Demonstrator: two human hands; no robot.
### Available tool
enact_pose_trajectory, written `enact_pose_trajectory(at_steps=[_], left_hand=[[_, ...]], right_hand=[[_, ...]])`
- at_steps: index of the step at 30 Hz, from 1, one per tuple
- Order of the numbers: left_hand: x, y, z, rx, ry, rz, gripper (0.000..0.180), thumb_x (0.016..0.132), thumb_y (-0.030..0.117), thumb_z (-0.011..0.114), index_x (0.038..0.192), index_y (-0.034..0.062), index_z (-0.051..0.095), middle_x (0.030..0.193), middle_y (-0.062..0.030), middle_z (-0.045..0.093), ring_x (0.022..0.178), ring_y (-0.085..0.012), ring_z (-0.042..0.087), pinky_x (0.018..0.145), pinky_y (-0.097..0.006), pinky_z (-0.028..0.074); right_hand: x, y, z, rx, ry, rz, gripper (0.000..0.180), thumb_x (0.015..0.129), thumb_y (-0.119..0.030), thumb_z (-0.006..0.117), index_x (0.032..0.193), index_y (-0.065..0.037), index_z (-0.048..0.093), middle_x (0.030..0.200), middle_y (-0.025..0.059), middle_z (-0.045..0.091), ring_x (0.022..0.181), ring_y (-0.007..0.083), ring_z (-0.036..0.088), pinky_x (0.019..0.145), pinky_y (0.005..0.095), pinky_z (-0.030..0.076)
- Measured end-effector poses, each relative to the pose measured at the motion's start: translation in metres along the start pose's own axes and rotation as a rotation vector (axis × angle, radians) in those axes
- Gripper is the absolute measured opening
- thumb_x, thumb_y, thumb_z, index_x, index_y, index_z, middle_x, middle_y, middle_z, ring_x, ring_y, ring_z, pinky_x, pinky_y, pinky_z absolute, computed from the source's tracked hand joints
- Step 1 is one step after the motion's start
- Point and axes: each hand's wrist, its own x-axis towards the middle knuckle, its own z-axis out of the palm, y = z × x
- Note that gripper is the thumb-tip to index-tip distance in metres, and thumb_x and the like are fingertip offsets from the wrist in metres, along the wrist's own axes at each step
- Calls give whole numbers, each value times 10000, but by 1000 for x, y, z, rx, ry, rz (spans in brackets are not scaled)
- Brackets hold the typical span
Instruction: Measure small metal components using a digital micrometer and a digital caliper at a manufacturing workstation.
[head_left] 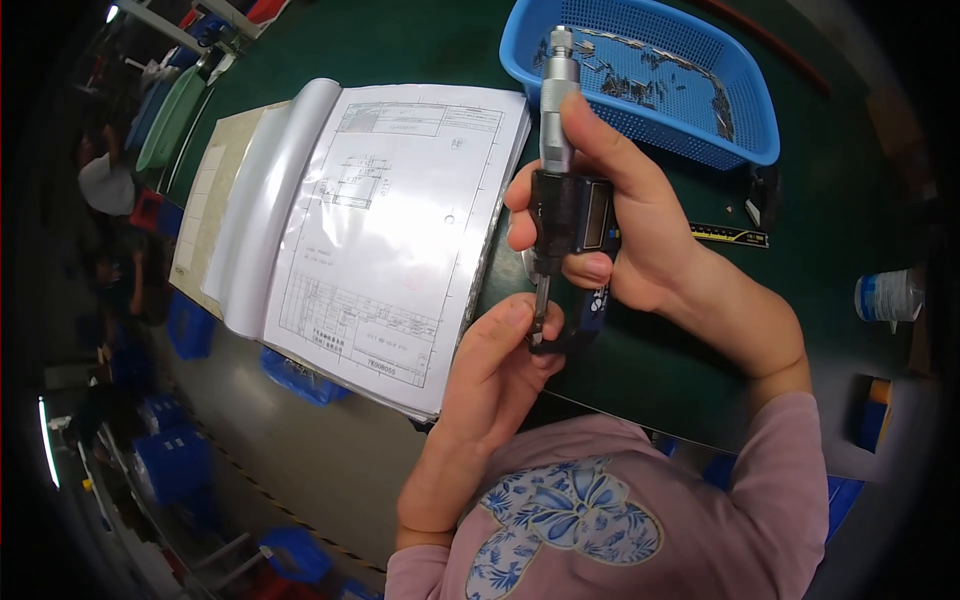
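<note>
A digital micrometer (556, 210) with a silver thimble and black body is gripped in my right hand (640, 190). That hand's thumb lies along the thimble, and its fingers wrap round the body beside the small display. My left hand (505, 345) is closed at the micrometer's lower end, thumb and fingers pinched by the measuring jaws. Whatever small piece sits between those fingertips is too hidden to name. An open binder (400, 230) with a technical drawing in a clear sleeve lies just left of both hands.
A blue perforated basket (745, 150) with many small dark metal pieces stands at the back of the green table (650, 370). Right of my right arm are a yellow-black tape strip (735, 236) and a white spool (888, 297). Blue bins (172, 468) stand at the lower left.
</note>
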Motion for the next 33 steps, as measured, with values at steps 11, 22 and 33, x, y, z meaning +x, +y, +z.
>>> enact_pose_trajectory(at_steps=[11,22,33], left_hand=[[2,0,-1,-205,46,-19,205,833,186,383,926,22,464,853,-65,477,682,-122,430,583,-241,341],[3,-1,-3,-252,22,-42,176,846,189,384,908,41,456,809,-37,443,635,-117,424,577,-260,343],[0,-4,-9,-248,-69,-64,178,836,172,399,927,18,405,829,-39,417,656,-92,395,574,-216,344]], right_hand=[[1,3,-3,149,134,59,567,770,-512,444,803,44,550,689,151,585,317,94,393,301,174,301],[0,3,0,110,105,47,574,770,-527,421,792,33,547,670,144,580,316,99,387,297,182,289],[-6,5,1,102,82,71,628,815,-569,280,831,11,519,704,129,568,310,67,353,295,172,271]])
